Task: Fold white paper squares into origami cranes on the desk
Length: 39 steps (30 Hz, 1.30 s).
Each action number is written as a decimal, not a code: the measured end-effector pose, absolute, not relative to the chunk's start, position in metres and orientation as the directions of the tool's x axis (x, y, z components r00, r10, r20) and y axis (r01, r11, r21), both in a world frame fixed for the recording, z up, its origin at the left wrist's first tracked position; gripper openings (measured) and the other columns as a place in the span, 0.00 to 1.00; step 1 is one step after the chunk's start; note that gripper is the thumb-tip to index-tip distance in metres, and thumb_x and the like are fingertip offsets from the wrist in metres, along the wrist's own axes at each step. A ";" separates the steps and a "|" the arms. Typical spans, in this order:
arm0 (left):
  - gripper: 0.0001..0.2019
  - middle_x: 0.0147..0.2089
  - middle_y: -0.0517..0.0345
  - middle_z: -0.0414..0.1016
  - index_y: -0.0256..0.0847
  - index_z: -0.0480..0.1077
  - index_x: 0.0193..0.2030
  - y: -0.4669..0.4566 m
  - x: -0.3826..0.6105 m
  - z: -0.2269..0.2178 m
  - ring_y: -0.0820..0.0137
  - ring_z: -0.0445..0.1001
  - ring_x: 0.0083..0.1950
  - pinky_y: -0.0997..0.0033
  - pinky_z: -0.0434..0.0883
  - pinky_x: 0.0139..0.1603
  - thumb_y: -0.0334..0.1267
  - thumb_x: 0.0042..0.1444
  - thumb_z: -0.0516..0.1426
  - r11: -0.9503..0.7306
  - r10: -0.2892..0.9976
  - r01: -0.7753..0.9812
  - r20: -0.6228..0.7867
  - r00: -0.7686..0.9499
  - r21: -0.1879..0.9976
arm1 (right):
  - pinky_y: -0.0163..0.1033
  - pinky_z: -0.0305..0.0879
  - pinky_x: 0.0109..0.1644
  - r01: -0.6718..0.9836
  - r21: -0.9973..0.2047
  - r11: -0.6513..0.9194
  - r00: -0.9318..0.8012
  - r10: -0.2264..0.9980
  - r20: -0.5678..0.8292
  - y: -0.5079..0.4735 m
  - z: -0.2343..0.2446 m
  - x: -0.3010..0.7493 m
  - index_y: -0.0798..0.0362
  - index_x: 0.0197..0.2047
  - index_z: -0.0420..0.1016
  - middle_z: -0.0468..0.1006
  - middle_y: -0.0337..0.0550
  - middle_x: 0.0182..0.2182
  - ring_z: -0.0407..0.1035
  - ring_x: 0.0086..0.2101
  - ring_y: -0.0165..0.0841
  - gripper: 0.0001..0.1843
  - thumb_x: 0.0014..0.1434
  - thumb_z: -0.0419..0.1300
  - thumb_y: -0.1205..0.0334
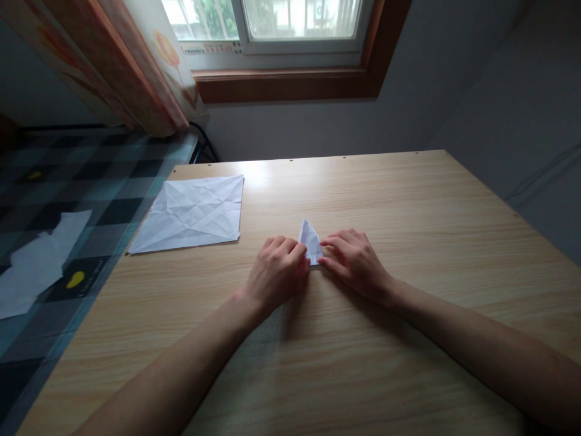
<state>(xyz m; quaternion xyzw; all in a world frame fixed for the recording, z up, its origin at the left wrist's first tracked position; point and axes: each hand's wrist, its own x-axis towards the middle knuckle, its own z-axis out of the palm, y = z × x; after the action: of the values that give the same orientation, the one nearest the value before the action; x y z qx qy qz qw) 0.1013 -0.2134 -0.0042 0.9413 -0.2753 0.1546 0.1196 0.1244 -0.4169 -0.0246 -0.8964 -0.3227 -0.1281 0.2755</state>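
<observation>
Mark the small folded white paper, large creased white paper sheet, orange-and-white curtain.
Small folded white paper (311, 242): head view, visible face centre.
Large creased white paper sheet (195, 213): head view, creased centre.
Orange-and-white curtain (129, 54): head view, middle folds.

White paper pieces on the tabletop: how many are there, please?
2: a creased sheet toward the far-left corner, and a small folded piece between the hands; others could be hidden underneath.

Small folded white paper triangle (311, 241): lower left hidden by bare left hand (279, 261). Ragged white paper sheet (39, 264): cut off by picture's left edge.
</observation>
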 end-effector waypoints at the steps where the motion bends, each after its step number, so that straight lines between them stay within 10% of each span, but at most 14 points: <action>1: 0.07 0.35 0.50 0.74 0.38 0.70 0.32 -0.213 0.101 -0.004 0.62 0.70 0.39 0.60 0.66 0.44 0.34 0.59 0.53 -0.821 -0.479 -0.553 0.354 0.803 0.143 | 0.48 0.60 0.49 0.653 -0.421 -0.629 0.756 0.516 0.402 -0.417 -0.025 0.125 0.53 0.45 0.75 0.77 0.48 0.42 0.67 0.43 0.42 0.10 0.62 0.61 0.58; 9: 0.07 0.40 0.48 0.74 0.39 0.70 0.38 -0.214 0.101 -0.005 0.58 0.70 0.43 0.58 0.66 0.46 0.38 0.59 0.55 -0.868 -0.447 -0.489 0.296 0.844 0.083 | 0.49 0.62 0.48 0.636 -0.398 -0.661 0.771 0.530 0.352 -0.415 -0.023 0.125 0.53 0.45 0.76 0.77 0.48 0.41 0.66 0.42 0.43 0.09 0.64 0.59 0.60; 16: 0.10 0.63 0.44 0.67 0.39 0.72 0.46 -0.213 0.099 -0.006 0.52 0.64 0.62 0.51 0.61 0.58 0.37 0.61 0.52 -0.843 -0.493 -0.538 0.394 0.775 0.005 | 0.49 0.62 0.50 0.648 -0.350 -0.676 0.760 0.542 0.359 -0.413 -0.023 0.124 0.53 0.55 0.71 0.75 0.49 0.50 0.66 0.46 0.44 0.17 0.64 0.59 0.61; 39: 0.28 0.73 0.52 0.51 0.41 0.52 0.70 -0.207 0.111 -0.010 0.52 0.47 0.73 0.40 0.48 0.69 0.48 0.66 0.44 -0.894 -0.440 -0.439 0.012 0.898 0.090 | 0.50 0.56 0.56 0.654 -0.298 -0.695 0.756 0.588 0.289 -0.411 -0.022 0.125 0.49 0.52 0.74 0.74 0.48 0.54 0.64 0.53 0.43 0.13 0.66 0.55 0.62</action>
<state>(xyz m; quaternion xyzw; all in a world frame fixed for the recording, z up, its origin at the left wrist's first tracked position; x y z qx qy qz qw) 0.1106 -0.2068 -0.0098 0.9731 -0.2258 -0.0045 0.0453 0.1248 -0.4113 -0.0222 -0.9167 -0.3387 -0.0858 0.1940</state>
